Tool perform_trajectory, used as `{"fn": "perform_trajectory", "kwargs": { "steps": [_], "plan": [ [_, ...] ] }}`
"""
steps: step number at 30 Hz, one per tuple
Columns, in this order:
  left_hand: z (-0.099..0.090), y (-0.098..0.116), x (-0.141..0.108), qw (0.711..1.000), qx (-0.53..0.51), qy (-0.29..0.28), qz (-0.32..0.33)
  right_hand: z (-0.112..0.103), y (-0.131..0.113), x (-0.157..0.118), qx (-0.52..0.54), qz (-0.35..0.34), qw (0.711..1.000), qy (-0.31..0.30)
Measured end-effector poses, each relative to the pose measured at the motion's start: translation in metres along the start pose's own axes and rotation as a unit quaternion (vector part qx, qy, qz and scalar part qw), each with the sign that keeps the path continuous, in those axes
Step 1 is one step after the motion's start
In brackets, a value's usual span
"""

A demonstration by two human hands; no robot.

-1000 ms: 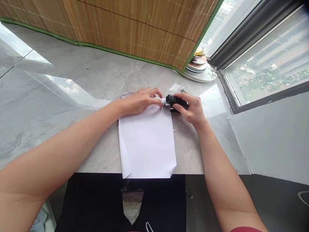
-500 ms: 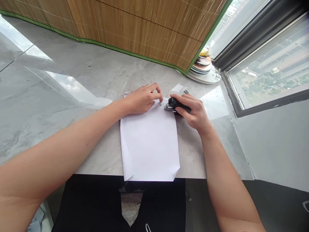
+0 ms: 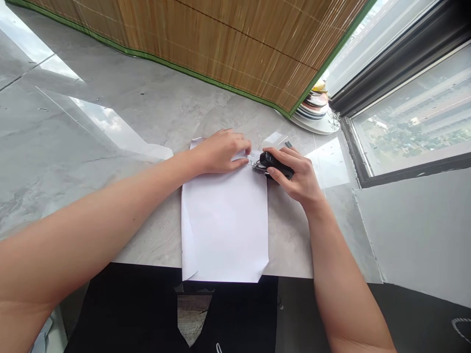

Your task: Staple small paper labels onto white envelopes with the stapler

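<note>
Stapler [image 3: 272, 162]: position and hold?
Near tabletop's [image 3: 154, 235] front edge, toward its right end; right hand [image 3: 300, 171] grips it, nose over paper [image 3: 226, 220]. Left hand [image 3: 224, 152] rests on paper; whether it pinches anything, cannot tell.
Good practice?
Press paper flat; keep left fingertips clear of the nose.
Change from half a second ago?
Left fingers flatter, less arched; paper overhangs that edge slightly more.

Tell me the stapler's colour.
Black on top, with silvery metal at the nose; the head view shows the stapler best.
</note>
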State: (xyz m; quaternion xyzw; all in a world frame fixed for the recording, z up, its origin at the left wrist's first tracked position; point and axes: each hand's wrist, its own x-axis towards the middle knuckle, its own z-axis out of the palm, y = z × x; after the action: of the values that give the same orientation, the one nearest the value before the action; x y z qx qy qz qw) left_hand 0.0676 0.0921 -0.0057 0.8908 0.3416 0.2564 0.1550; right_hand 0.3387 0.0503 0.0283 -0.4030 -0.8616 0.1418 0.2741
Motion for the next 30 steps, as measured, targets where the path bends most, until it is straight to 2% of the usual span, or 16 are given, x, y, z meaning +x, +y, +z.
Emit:
{"fn": "perform_trajectory", "kwargs": {
  "steps": [6, 11, 15, 18, 23, 30],
  "plan": [
    [-0.003, 0.003, -0.001, 0.999, -0.019, 0.016, -0.033, 0.003, -0.004, 0.002, -0.011, -0.001, 1.0, 0.004],
    [0.0, 0.002, 0.001, 0.995, -0.087, 0.013, -0.046, 0.002, -0.007, 0.0, -0.02, 0.011, 1.0, -0.001],
    [0.002, 0.002, 0.003, 0.99, -0.116, 0.038, -0.063, 0.002, -0.008, 0.0, -0.029, 0.012, 0.999, -0.003],
    [-0.001, 0.005, 0.005, 0.988, -0.124, 0.051, -0.074, 0.003, -0.008, -0.001, -0.038, 0.011, 0.999, -0.008],
    [-0.005, 0.012, 0.007, 0.986, -0.113, 0.038, -0.115, 0.004, -0.008, -0.001, -0.054, 0.005, 0.999, -0.004],
    [-0.004, 0.011, 0.007, 0.985, -0.124, 0.05, -0.104, 0.008, -0.012, -0.001, -0.042, 0.012, 0.999, 0.007]
  ]
}}
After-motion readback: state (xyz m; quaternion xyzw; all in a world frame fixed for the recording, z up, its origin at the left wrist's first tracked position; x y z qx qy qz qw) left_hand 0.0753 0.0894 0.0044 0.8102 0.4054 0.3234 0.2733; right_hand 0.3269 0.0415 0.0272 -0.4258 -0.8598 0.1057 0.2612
